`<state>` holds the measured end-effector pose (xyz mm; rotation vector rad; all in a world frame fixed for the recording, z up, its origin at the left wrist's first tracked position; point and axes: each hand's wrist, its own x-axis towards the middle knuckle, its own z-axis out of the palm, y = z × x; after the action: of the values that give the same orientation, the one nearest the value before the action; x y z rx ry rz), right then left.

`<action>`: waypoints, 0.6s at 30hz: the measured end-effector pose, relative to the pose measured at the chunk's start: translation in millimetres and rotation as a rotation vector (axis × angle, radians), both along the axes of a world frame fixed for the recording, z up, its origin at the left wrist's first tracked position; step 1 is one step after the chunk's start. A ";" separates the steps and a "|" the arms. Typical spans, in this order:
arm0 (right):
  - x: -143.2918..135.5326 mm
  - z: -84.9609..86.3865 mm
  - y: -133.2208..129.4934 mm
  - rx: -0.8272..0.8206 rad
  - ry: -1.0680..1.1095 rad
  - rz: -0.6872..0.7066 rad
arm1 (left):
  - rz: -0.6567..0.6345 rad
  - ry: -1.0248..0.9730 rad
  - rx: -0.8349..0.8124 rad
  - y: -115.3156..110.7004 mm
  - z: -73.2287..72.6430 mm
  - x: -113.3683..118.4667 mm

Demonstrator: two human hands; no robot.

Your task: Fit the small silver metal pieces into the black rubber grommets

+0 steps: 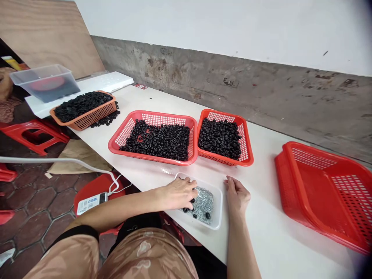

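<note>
A white plastic tray (218, 211) holds small shiny metal pieces (203, 199) and several black ring-like parts (207, 215). Over its left side lies my left hand (180, 193), fingers curled down among the black parts. What sits under those fingertips is mostly hidden. Just right of the tray, my right hand (238, 195) is closed, with thumb and index finger pinched together above the tabletop. Anything between them is too small to make out.
Behind the tray stand two red baskets (154, 158) (249, 155) of black rings. An orange basket (93, 116) of flat black pieces is at the left, some spilled beside it. Stacked red baskets (293, 186) stand right. A clear bin (46, 83) and another person's hand (5, 83) are far left.
</note>
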<state>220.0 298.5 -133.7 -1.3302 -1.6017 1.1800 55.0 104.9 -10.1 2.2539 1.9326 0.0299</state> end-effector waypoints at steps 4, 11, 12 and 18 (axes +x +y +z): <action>0.0 -1.2 0.3 0.007 -0.006 0.005 | 0.225 -0.269 0.238 2.5 29.7 -51.3; -0.4 -0.1 -0.5 0.003 -0.015 0.004 | 0.975 0.021 -0.222 -0.3 18.3 -182.0; -0.6 0.1 -0.7 0.000 -0.016 0.003 | 0.947 -0.012 -0.293 -1.2 12.9 -192.4; -1.0 -1.2 -1.1 -0.017 -0.009 -0.010 | 0.857 -0.075 -0.412 0.2 -6.9 -213.8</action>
<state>218.9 297.4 -134.9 -1.3546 -1.5926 1.1852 -158.8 105.1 -17.0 1.0553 2.4203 -0.1558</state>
